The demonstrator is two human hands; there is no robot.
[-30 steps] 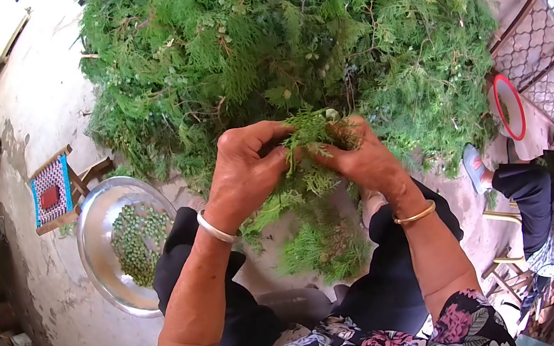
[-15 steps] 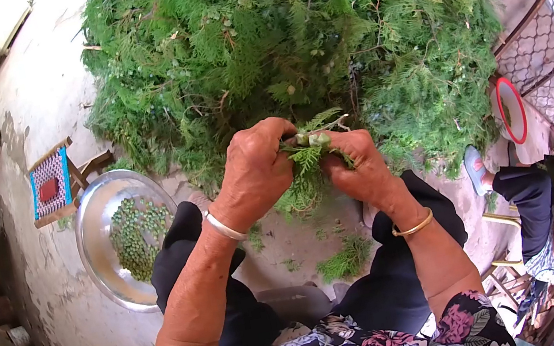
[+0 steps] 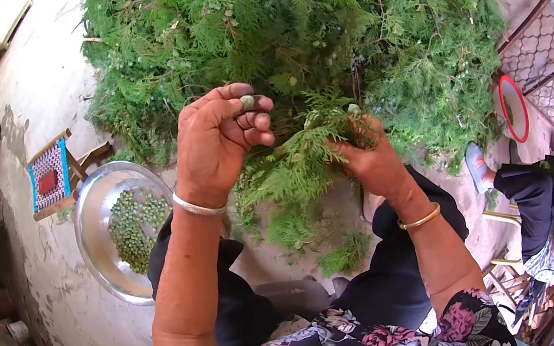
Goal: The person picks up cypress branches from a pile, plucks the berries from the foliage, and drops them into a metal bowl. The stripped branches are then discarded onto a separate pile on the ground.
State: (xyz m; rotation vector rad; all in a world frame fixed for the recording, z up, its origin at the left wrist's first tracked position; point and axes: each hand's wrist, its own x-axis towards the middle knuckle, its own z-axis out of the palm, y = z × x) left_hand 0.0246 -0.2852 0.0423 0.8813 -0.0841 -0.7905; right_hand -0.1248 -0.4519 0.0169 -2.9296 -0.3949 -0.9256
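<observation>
My left hand (image 3: 212,140) is raised, pinching a small green seed cone (image 3: 247,102) between thumb and forefinger, with the other fingers curled. Lower and to the side, my right hand (image 3: 372,160) is closed round a leafy arborvitae sprig (image 3: 300,158), whose flat green fronds hang to the left. A pale cone (image 3: 353,109) shows at the top of that hand. Beyond both hands rises a big heap of cut evergreen branches (image 3: 195,46). On my left stands a shiny metal basin (image 3: 95,242) with many green cones (image 3: 135,231) in it.
A small woven-top stool (image 3: 50,179) stands behind the basin. Loose sprigs (image 3: 345,254) lie on the concrete between my legs. On the right are a red-rimmed container (image 3: 514,109), a wire mesh panel (image 3: 546,62) and another seated person (image 3: 552,221).
My hands have come apart. The left has moved up and left with a cone in its fingers, while the right keeps the sprig, now seen more fully.
</observation>
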